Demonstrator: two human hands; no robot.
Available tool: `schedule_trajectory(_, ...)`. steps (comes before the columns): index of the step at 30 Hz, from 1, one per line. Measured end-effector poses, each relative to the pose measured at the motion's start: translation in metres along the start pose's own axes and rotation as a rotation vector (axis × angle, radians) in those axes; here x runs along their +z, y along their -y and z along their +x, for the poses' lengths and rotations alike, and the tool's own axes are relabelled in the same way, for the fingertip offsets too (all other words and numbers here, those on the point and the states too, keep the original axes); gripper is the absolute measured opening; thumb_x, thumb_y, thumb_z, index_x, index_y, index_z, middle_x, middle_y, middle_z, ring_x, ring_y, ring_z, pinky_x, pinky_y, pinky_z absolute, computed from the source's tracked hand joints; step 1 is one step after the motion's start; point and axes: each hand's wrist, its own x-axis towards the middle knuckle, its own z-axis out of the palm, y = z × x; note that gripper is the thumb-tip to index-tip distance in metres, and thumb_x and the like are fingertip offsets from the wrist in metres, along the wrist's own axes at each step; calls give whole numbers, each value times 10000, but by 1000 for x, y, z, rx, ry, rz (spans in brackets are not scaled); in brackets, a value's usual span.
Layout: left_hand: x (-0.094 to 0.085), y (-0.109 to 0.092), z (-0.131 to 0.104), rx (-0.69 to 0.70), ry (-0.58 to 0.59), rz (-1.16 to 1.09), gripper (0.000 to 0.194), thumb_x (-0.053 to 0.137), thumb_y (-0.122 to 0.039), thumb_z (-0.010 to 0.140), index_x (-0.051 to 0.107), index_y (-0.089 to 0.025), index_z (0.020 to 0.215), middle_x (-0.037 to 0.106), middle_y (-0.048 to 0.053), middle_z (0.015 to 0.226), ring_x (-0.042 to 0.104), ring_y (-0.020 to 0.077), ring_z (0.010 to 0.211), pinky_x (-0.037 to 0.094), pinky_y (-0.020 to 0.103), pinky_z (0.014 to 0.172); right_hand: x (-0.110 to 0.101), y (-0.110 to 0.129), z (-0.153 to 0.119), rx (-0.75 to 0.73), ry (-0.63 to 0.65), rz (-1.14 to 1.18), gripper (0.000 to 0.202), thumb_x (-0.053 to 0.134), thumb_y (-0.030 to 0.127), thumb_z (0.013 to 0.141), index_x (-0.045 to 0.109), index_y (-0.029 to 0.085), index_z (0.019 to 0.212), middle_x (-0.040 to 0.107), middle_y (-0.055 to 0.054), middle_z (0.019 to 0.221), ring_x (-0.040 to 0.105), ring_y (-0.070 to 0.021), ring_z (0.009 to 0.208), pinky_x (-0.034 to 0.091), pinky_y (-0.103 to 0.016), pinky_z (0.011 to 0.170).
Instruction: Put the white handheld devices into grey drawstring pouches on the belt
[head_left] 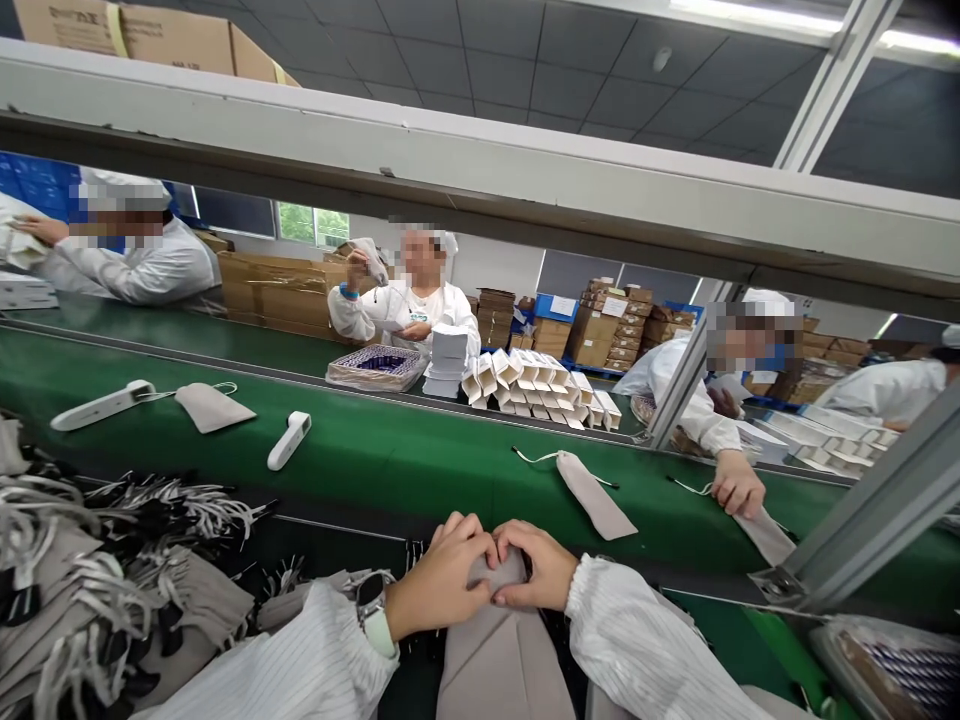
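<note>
Grey fabric pouch [501,650] lies at near edge, long axis running straight away from wearer, mouth end at far tip. Left hand [442,580] and right hand [536,570] meet over that mouth end, fingertips of both pinching fabric, knuckles touching; hands equally near. Smartwatch [373,615] on left wrist. Heap of grey pouches [97,590] to left. Beyond, green conveyor belt [390,450] carries flat pouch [596,495], white handheld device [289,440]. Far side: co-worker's hand [737,485] on another pouch.

pouch [501,640] mouth hidden under both hands, base cut off, faces blurred
</note>
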Motion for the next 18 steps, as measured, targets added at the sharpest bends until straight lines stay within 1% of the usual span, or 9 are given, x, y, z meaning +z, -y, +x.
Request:
schedule_trajectory(5,-1,0,-1,32,34,41,201,519,-190,626,435,-204,808,380,-2,864,341,174,837,317,290,728,1,-4,-1,-13,2,41,353,697,394,515,493,190,719,520,-34,934,486,-178,900,380,-289,764)
schedule_trajectory(8,0,1,-2,45,32,57,165,514,-203,650,430,-200,792,375,0,866,339,173,831,317,288,724,2,-3,-1,-7,24,47,298,692,375,536,498,185,657,524,-43,962,470,-188,957,373,-297,787)
schedule_trajectory(10,0,1,-2,42,30,56,137,507,-202,668,428,-198,780,376,-1,863,339,170,832,316,286,726,1,-1,-2,1,20,44,287,693,368,539,511,187,667,516,-49,996,464,-191,976,367,-309,804)
schedule_trajectory(13,0,1,-1,40,25,33,112,504,-211,695,430,-199,778,384,-5,849,340,168,835,313,283,728,-1,5,-2,23,-31,-9,301,695,381,536,538,197,715,467,-61,1104,417,-216,1048,324,-367,860)
schedule_trajectory(15,-1,1,-1,41,21,18,102,505,-218,709,444,-204,789,389,-7,843,341,168,838,311,283,728,-3,8,-3,40,-47,-40,280,687,389,547,550,197,697,431,-61,1161,379,-234,1090,300,-400,877)
schedule_trajectory(18,-1,0,-1,46,22,11,95,510,-216,713,469,-214,798,391,-8,836,346,166,838,309,282,729,-4,10,-3,36,-35,-10,247,675,380,569,560,187,672,410,-67,1186,368,-231,1109,308,-386,883)
